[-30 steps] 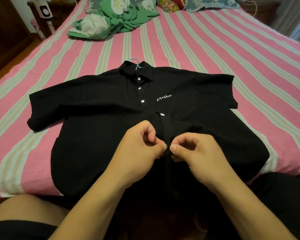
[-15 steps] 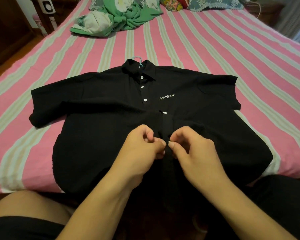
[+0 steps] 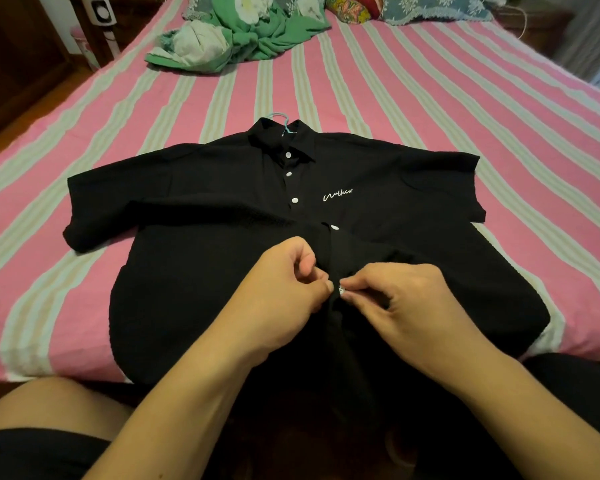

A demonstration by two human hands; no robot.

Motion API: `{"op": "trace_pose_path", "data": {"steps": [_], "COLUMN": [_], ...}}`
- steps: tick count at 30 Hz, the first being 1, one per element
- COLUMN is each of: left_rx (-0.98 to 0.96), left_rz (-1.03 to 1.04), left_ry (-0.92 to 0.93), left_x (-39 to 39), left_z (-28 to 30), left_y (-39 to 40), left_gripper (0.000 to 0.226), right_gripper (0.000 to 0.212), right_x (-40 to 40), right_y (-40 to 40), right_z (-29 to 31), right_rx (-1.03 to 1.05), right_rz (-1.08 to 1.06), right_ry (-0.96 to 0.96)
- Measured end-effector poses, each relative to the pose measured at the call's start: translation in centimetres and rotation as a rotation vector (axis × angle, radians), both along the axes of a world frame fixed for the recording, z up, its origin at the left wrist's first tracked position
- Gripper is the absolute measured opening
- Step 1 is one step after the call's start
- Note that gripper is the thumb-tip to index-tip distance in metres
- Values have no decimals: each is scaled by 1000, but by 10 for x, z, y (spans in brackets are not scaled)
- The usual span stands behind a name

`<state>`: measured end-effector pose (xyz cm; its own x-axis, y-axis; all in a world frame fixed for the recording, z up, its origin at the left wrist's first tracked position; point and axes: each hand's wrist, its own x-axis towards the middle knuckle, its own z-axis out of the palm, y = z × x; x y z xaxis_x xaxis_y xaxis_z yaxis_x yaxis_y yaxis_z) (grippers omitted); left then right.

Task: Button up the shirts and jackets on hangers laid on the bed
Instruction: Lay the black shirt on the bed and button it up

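Four white buttons are done up on the black shirt (image 3: 222,271), which lies flat on the striped bed (image 3: 430,98), its turquoise hanger (image 3: 280,116) poking out at the collar. Left hand (image 3: 284,289) pinches the placket edge; right hand (image 3: 402,306) has its fingers (image 3: 355,284) clamped around the fifth button (image 3: 341,291).

1. Both forearms are bare from the wrist to the bottom edge of the view; no sleeve shows on either.
2. The left hand (image 3: 284,289) and right hand (image 3: 409,303) wear no rings, watch or gloves.
3. Fingernails are short and unpainted.
4. Black shorts (image 3: 39,455) cover the upper thighs, leaving the left knee bare.
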<state>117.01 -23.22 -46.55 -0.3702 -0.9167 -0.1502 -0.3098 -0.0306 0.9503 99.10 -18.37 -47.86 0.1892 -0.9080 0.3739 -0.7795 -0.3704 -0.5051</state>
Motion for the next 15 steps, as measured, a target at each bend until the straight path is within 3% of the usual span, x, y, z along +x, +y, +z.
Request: {"op": "trace_pose_path", "data": {"steps": [10,15], "left_rx": [97,84], "left_rz": [-17,57], "left_ry": [61,80], "left_x": [3,-7], "left_z": [-5,-8], "left_y": [0,2], "left_gripper": [43,40], "right_gripper": [17,9], "right_x": [-3,-8], "right_y": [5,4], "right_z": [-12,-18], "right_rx": [-192,-305], "right_rz": [127,62], "right_ry": [259,148]}}
